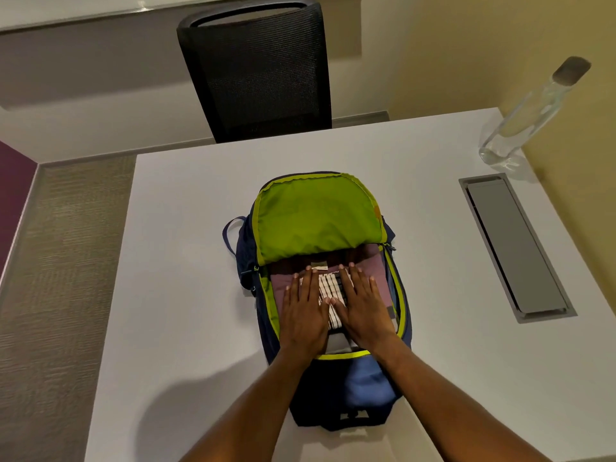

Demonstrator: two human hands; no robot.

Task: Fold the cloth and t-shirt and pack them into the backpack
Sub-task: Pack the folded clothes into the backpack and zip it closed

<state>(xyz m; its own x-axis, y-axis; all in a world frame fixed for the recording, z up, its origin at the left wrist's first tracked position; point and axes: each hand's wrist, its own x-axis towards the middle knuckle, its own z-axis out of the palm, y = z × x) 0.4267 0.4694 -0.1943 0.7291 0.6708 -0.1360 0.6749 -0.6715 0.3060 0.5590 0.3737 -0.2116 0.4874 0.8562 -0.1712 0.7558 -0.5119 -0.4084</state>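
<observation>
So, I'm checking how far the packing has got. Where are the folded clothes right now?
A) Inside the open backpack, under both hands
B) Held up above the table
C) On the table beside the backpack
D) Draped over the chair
A: the left hand and right hand lie flat on the striped cloth, which sits on the mauve t-shirt inside the open backpack.

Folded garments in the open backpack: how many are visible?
2. A mauve garment lies flat inside the backpack. A striped garment lies on top of it, with the left hand and right hand pressing flat on it. Others may be hidden underneath.
</observation>
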